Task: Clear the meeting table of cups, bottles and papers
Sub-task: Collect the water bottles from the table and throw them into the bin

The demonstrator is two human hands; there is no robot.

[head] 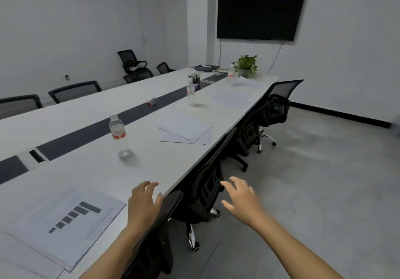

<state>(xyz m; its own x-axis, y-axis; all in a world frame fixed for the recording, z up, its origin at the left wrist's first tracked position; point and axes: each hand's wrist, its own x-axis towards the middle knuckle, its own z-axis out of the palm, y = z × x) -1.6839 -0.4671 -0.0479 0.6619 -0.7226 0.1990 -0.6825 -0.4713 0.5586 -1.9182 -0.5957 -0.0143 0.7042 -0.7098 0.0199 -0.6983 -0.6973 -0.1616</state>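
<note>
A long white meeting table (91,170) runs away from me. A clear water bottle (119,135) with a red label stands near its dark centre strip, and a second bottle (191,92) stands farther along. A printed paper stack (65,220) with a bar chart lies at the near left. More sheets (186,129) lie mid-table, and others (232,96) beyond. A small paper cup (231,74) stands near the far end. My left hand (144,203) hovers over the table's near edge, fingers relaxed, holding nothing. My right hand (242,196) is spread open above a chair, off the table.
Black mesh chairs (207,183) are tucked along the right side of the table, with others (73,90) on the left. A potted plant (246,65), notebooks and a pen holder (195,78) are at the far end. A small red-and-white box (152,101) lies on the strip. Grey floor lies to the right.
</note>
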